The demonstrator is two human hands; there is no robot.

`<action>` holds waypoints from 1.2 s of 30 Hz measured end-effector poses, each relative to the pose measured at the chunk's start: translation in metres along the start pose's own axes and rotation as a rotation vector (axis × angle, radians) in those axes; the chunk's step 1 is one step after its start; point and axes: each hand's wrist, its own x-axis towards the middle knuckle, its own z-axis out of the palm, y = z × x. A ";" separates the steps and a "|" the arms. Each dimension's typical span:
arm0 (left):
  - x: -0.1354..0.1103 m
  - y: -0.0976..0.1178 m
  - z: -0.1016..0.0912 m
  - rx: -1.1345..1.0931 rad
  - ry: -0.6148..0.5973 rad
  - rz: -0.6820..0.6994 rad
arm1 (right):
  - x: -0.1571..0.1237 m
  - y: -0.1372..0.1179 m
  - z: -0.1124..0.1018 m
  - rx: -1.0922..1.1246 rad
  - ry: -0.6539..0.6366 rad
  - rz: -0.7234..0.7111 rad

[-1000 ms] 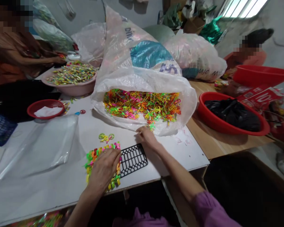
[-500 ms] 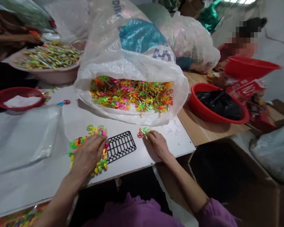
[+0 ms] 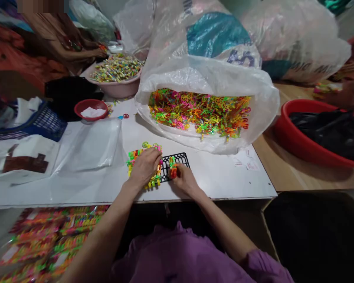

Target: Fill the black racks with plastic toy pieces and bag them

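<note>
A black plastic grid rack (image 3: 181,158) lies on the white table. Its left part is covered by a cluster of small colourful plastic pieces (image 3: 135,154) in yellow, green, orange and pink. Over that cluster rests my left hand (image 3: 144,168), thumb and fingers closed beside a pink piece; what they pinch is hidden. My right hand (image 3: 185,180) is closed on a few small green and orange-red plastic pieces (image 3: 172,169), held over the bare part of the rack. The fingers of both hands are partly hidden.
Behind the rack, a large white sack (image 3: 206,72) lies with its mouth toward me, full of similar pieces. A plastic sheet (image 3: 97,145), red bowl (image 3: 90,118) and blue basket (image 3: 51,122) are left. A red basin (image 3: 286,129) stands right. Another person's arm (image 3: 65,49) reaches near a pink basin (image 3: 120,88).
My right hand has moved left from the table beside the rack to above it, bringing small plastic pieces along. My left hand stays on the cluster. The view has turned left.
</note>
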 end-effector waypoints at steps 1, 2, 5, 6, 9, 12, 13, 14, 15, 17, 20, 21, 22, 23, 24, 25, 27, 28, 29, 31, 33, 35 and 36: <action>0.000 0.000 0.001 0.001 0.000 0.000 | -0.002 0.001 0.012 0.029 0.008 0.017; 0.000 0.000 0.001 0.002 0.001 0.004 | -0.003 0.003 0.021 0.054 0.024 0.029; 0.002 0.001 0.002 0.004 0.008 0.018 | -0.006 0.007 0.034 0.014 0.065 -0.005; 0.003 0.002 0.001 0.002 0.010 0.021 | -0.008 0.007 0.035 -0.045 0.064 -0.032; -0.002 0.003 -0.011 -0.039 0.067 0.003 | -0.013 0.006 0.033 -0.233 0.063 -0.112; -0.018 0.007 -0.030 -0.145 0.175 -0.059 | -0.015 0.004 0.030 -0.349 0.043 -0.158; -0.026 0.009 -0.035 -0.181 0.181 -0.061 | -0.015 0.003 0.030 -0.382 0.021 -0.163; -0.033 0.012 -0.038 -0.202 0.167 -0.044 | -0.014 0.002 0.030 -0.413 -0.009 -0.168; -0.040 0.016 -0.038 -0.201 0.141 -0.014 | -0.012 0.001 0.030 -0.443 -0.038 -0.177; -0.050 0.024 -0.032 -0.154 0.102 0.052 | -0.010 0.000 0.032 -0.488 -0.081 -0.194; -0.058 0.031 -0.013 -0.056 0.125 0.082 | -0.011 -0.002 0.037 -0.509 -0.089 -0.195; -0.059 0.031 -0.007 -0.036 0.135 0.093 | -0.012 -0.002 0.038 -0.506 -0.086 -0.197; -0.059 0.030 -0.002 -0.020 0.148 0.120 | -0.012 -0.001 0.038 -0.496 -0.084 -0.203; -0.060 0.029 0.002 -0.006 0.165 0.158 | -0.012 0.000 0.036 -0.475 -0.092 -0.211; -0.060 0.027 0.005 0.006 0.186 0.195 | -0.011 0.001 0.031 -0.439 -0.125 -0.219; -0.061 0.025 0.007 0.016 0.208 0.225 | -0.008 0.002 0.023 -0.390 -0.172 -0.218; -0.064 0.023 0.007 0.046 0.243 0.251 | 0.003 0.004 -0.003 -0.313 -0.253 -0.194; -0.066 0.022 0.006 0.071 0.246 0.252 | 0.013 0.005 -0.020 -0.319 -0.240 -0.174; -0.068 0.021 0.006 0.101 0.234 0.248 | 0.025 0.005 -0.038 -0.364 -0.178 -0.148; -0.072 0.018 0.007 0.164 0.199 0.264 | 0.056 0.005 -0.075 -0.544 0.068 -0.067; -0.074 0.013 0.010 0.212 0.186 0.336 | 0.090 0.005 -0.102 -0.737 0.259 0.073; -0.075 0.008 0.013 0.250 0.202 0.436 | 0.116 0.007 -0.115 -0.892 0.303 0.219; -0.075 0.006 0.013 0.266 0.217 0.464 | 0.124 0.008 -0.117 -0.948 0.291 0.266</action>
